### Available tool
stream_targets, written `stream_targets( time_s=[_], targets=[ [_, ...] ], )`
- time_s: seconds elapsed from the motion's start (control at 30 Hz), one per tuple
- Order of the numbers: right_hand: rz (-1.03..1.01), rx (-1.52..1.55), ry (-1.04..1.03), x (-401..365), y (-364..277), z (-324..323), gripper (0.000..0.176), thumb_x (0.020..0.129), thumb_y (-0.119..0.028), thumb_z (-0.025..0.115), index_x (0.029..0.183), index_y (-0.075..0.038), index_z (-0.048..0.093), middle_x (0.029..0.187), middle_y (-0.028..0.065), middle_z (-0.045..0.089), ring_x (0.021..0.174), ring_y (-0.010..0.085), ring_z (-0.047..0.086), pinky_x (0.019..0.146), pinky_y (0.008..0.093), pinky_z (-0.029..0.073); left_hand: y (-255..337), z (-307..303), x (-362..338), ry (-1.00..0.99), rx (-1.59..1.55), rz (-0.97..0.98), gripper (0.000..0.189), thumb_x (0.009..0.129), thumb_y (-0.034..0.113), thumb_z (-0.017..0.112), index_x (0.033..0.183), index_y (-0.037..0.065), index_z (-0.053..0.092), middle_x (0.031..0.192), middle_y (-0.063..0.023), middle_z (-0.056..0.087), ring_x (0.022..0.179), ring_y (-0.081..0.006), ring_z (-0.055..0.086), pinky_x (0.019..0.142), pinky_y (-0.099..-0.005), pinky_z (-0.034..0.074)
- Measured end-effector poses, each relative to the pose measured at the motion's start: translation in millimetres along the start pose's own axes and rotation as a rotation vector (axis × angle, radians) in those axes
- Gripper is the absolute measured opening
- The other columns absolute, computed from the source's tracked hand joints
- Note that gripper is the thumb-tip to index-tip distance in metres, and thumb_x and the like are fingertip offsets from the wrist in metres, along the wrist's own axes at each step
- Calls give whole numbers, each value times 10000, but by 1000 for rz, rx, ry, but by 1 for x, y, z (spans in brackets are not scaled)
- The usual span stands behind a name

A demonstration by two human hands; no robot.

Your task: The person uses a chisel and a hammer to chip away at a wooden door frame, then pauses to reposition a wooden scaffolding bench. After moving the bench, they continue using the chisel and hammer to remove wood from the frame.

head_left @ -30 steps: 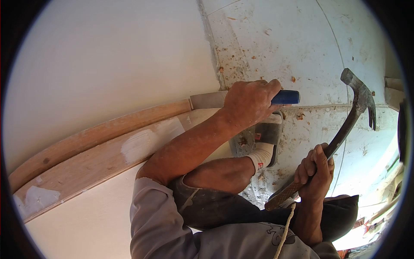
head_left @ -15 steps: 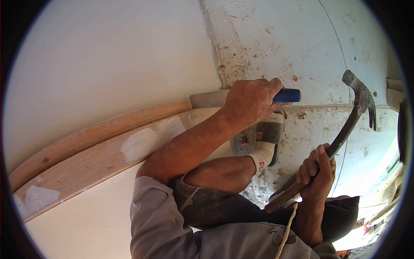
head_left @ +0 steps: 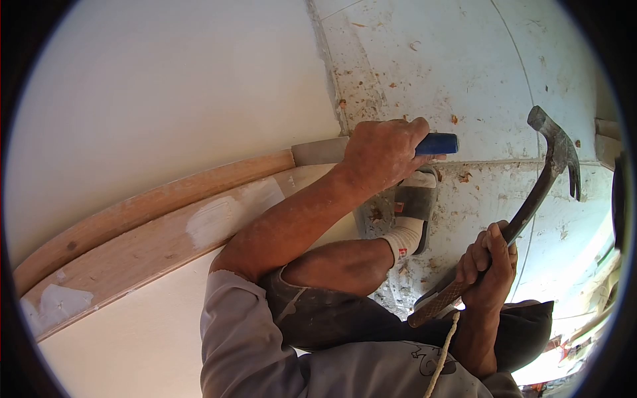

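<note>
My left hand (head_left: 381,151) is closed around the blue handle (head_left: 438,144) of a chisel. The chisel's flat, wide grey blade (head_left: 320,151) lies along the wall, its tip at the end of a raised wooden strip (head_left: 172,189). My fingers hide the middle of the tool. In my right hand (head_left: 488,262) is a claw hammer (head_left: 541,186), gripped on its dark handle. The hammer's head is raised to the right of the chisel handle and apart from it.
Below the strip runs a wooden board (head_left: 152,255) with white filler patches (head_left: 215,219). A pale wall (head_left: 179,86) rises beside it. Dirt and flakes litter the light floor (head_left: 458,79). My bent leg and sandaled foot (head_left: 417,205) are under my left hand. Blurred clutter lies at lower right.
My left hand and the chisel have shifted slightly left, toward the strip. My right hand and the hammer have hardly moved.
</note>
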State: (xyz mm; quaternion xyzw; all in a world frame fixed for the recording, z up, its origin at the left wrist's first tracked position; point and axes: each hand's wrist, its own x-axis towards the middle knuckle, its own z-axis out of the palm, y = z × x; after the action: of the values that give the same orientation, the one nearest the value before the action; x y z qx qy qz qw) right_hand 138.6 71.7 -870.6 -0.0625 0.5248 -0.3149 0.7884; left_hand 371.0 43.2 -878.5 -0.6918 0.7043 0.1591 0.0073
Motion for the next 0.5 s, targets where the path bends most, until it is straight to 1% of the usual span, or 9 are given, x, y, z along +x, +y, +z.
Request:
stream_targets(
  time_s=[0.23,0.5],
  targets=[
    [-2,-13,10,-1,-1,2,243,919,-239,594,759,-119,457,503,-24,370,336,95,362,332,253,366,-2,1,0,-14,-20,-6,473,804,522,671,810,71,533,688,-119,635,647,-304,659,540,-400,506],
    [-2,-2,5,-2,-1,1,236,914,-238,603,767,-118,462,503,-24,369,336,98,360,333,255,366,-3,4,0,-4,-3,21,483,789,518,689,804,64,527,656,-106,632,620,-300,658,516,-395,502]
  ],
)
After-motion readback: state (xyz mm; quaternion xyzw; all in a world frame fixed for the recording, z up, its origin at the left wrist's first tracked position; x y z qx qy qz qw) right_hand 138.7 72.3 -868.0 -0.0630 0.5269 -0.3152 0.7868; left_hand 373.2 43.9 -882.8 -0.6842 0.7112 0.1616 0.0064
